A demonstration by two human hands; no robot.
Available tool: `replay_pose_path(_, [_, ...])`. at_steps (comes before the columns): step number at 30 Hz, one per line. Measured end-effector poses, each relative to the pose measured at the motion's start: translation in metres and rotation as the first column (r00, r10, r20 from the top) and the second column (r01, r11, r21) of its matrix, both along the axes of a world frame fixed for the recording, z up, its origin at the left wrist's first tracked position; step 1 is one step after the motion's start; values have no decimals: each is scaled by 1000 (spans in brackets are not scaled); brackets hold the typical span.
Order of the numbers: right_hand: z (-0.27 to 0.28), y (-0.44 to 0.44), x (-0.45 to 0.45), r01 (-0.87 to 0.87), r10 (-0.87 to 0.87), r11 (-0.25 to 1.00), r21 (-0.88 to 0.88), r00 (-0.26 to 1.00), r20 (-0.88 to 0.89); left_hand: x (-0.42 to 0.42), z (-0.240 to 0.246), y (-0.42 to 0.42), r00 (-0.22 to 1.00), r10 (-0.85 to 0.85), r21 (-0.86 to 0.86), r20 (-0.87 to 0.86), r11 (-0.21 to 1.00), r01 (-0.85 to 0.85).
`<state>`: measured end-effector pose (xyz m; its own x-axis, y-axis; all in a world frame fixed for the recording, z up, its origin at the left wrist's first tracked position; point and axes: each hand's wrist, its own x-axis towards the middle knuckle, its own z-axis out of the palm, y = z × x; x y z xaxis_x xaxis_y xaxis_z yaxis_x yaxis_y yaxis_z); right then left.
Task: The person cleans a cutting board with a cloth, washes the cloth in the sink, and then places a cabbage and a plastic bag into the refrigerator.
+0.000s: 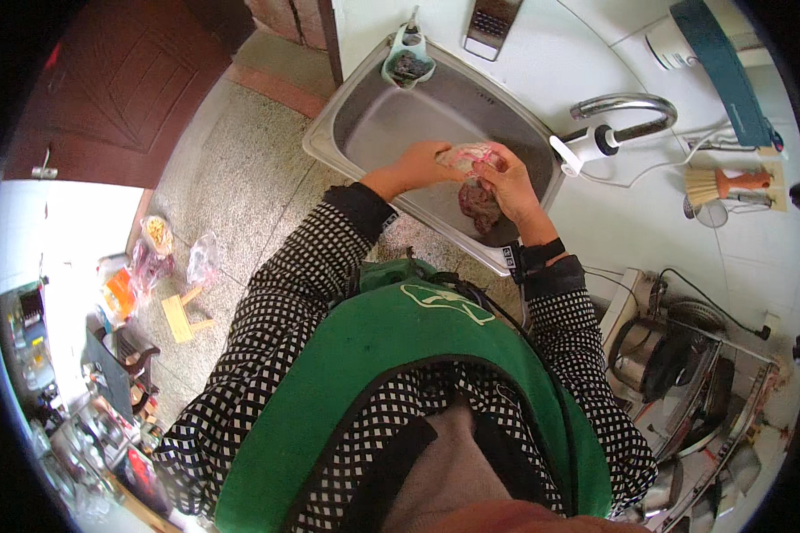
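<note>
Over a stainless steel sink [380, 126], both my hands grip one crumpled whitish item with pink streaks [468, 156]. It may be a thin plastic bag or a net; I cannot tell which. My left hand [421, 165] pinches its left end, and my right hand [510, 183] holds its right end with thumb and fingers. Below them in the basin lies a reddish-brown lump [480, 208], perhaps meat, partly hidden by my right hand.
A chrome faucet [627, 110] with a white handle rises right of the sink. A pale green strainer [408, 63] hangs in the far corner. Brushes [727, 183] hang on the wall. A dish rack with pots [687, 373] stands at right; a small wooden stool [179, 316] is on the floor.
</note>
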<state>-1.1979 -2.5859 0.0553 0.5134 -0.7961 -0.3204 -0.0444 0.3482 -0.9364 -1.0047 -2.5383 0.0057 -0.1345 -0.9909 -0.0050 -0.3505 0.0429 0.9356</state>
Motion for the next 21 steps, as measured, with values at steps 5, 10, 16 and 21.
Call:
replay_pose_path(5, [11,8,-5,39,-36,937,-348,999,14,16,24,5,943,-71,173,-324,976,133])
replay_pose_path(10, [20,18,-10,100,-52,860,-500,993,109,12,37,11,885,-51,195,-463,968,157])
replay_pose_path(16, [23,24,-20,192,-217,693,-695,975,53,1,36,8,812,44,155,-582,986,58])
replay_pose_path(21, [24,24,-42,106,-152,713,-693,988,-5,25,44,-2,717,508,349,-476,858,-377])
